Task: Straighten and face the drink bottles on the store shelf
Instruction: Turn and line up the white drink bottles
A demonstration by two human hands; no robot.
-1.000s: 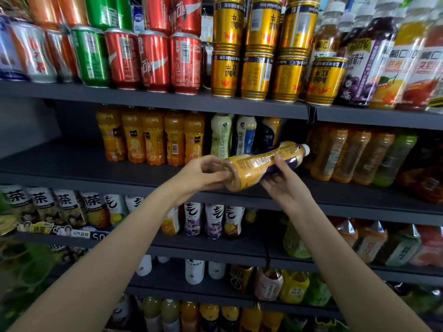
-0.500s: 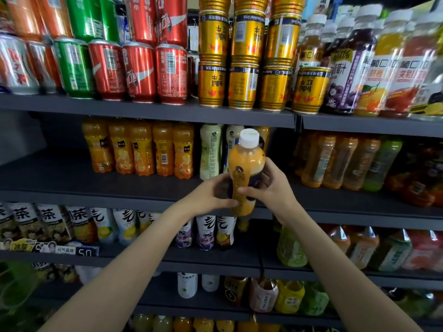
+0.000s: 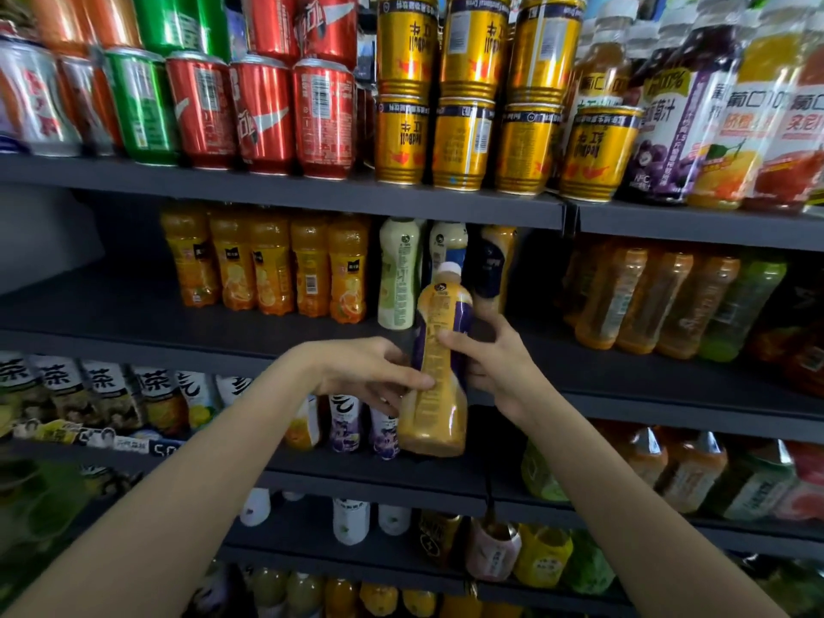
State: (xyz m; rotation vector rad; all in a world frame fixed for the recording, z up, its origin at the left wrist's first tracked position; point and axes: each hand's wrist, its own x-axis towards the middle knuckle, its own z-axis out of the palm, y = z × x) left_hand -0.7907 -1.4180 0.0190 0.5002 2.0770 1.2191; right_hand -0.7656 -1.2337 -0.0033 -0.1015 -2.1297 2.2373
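An orange-and-purple drink bottle with a white cap is upright in the air in front of the middle shelf. My left hand grips its lower left side, fingers wrapped across the label. My right hand holds its right side, thumb on the front. Its back label with small print faces me. Behind it on the shelf stand a pale green bottle, a white-and-blue bottle and a dark blue-and-orange bottle.
Orange juice bottles line the middle shelf's left; amber and green tea bottles lean on its right. Red, green and gold cans fill the top shelf. Tea and other bottles fill the lower shelves. The middle shelf's far left is bare.
The bottle went from lying sideways in both hands to upright, then dropped lower and turned, so its back label now faces me. Both hands stayed on it.
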